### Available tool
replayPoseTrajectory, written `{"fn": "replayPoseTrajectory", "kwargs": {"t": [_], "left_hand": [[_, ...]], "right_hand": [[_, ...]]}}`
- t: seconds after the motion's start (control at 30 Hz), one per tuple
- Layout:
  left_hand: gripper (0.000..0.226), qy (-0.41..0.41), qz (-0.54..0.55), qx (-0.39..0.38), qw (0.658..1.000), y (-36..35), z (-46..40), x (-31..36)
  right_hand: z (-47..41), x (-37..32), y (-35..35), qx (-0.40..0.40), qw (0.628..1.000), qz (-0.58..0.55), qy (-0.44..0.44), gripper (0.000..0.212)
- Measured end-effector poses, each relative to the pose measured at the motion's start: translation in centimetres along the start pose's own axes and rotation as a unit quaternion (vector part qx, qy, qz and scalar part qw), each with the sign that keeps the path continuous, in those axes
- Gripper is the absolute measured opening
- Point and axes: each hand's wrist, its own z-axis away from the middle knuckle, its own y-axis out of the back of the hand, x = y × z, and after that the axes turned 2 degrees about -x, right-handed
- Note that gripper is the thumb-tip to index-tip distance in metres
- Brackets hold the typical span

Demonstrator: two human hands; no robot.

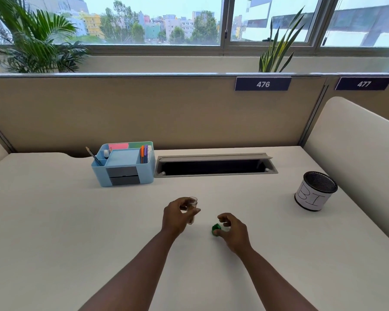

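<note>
White office desk (76,221) by a window. Left hand (177,215) grips a small clear plastic vial (193,206), upright, just above the desk at centre. Right hand (233,230) is curled over a small green plastic cap (215,230) on the desk, thumb against it; can't tell if it's pinched. Light-blue plastic organiser (124,173) and black mesh pen cup (316,191) stand farther back.

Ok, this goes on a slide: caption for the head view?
Left hand holds a small clear container; right hand grips a green piece, at a white desk.
</note>
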Motion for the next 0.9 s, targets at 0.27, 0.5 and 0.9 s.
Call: {"fn": "replayPoseTrajectory", "kwargs": {"t": [0.27, 0.5, 0.9], "left_hand": [[0.032, -0.005, 0.065, -0.040, 0.997, -2.8, -0.1, 3.4], [0.033, -0.008, 0.113, -0.091, 0.989, -6.0, -0.4, 6.7], [0.053, -0.085, -0.077, -0.193, 0.974, -13.1, -2.7, 9.7]], "right_hand": [[0.2, -2.5, 2.6, -0.076, 0.946, -0.298, -0.097, 0.021], [0.7, -2.8, 5.4, -0.121, 0.853, -0.502, -0.074, 0.020], [-0.4, 1.0, 13.6, 0.055, 0.823, -0.565, -0.021, 0.019]]}}
